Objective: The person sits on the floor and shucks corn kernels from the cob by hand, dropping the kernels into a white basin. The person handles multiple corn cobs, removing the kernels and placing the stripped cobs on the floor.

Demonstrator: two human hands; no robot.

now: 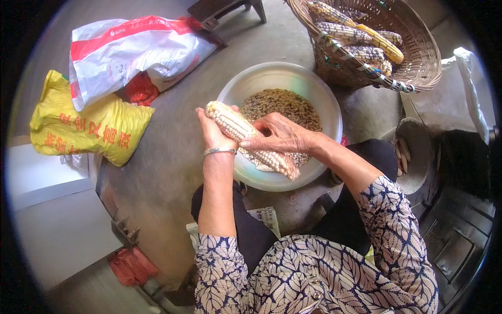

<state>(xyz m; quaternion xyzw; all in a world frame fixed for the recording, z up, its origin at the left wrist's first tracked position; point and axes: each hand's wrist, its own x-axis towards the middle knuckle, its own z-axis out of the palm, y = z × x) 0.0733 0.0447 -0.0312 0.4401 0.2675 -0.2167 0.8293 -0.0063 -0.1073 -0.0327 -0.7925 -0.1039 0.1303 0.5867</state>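
Observation:
A long ear of pale corn (239,127) lies slantwise across my two hands, above a wide metal basin (231,92). My left hand (215,131), with a silver bracelet at the wrist, cradles its upper part from below and the left. Across the middle of the ear, my right hand (280,133) presses with its thumb while the other fingers curl over the far side. Loose corn kernels (284,102), dark and yellowish, cover the bottom of the basin. Part of another pale piece, perhaps a cob, shows under the ear's lower end; the hands hide some kernels.
At the upper right stands a woven basket (333,66) with several corn ears (345,33). A bucket-like container (415,172) with bare cobs (402,153) is at my right. White (129,55) and yellow sacks (90,121) lie at left, near a wooden stool (223,11).

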